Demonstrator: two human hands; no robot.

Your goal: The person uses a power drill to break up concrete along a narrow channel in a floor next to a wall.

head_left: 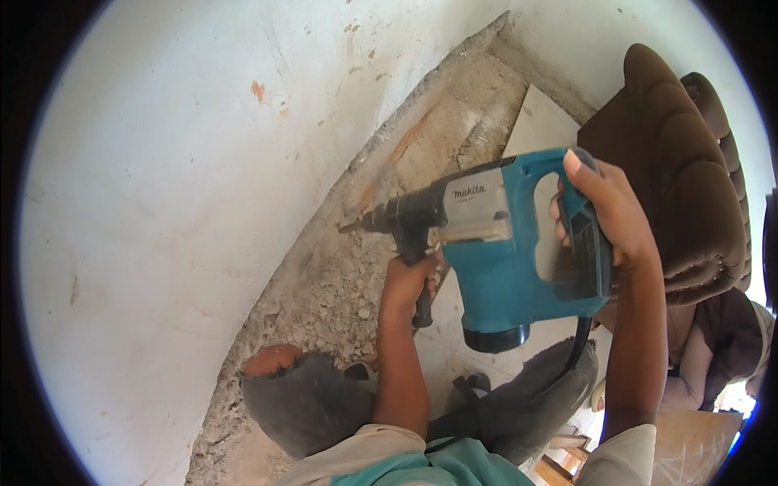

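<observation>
A teal and grey demolition hammer (494,235) lies across the middle of the view, its chisel bit (350,228) pointing left toward the foot of the wall. My right hand (612,202) is closed round the rear D-shaped handle. Lower down, my left hand (412,282) grips the black side handle (422,308) just behind the tool's nose. Broken rubble (336,300) covers the floor strip under the bit. I cannot tell whether the bit touches anything. From the handle's base a black cord (579,344) runs down over my right leg.
A white wall (178,202) rises on the left. Pale floor tiles (543,125) border the broken strip. A brown tufted sofa (664,170) stands at the right, with another person (713,348) partly seen below it. A wooden board (693,445) is at the lower right.
</observation>
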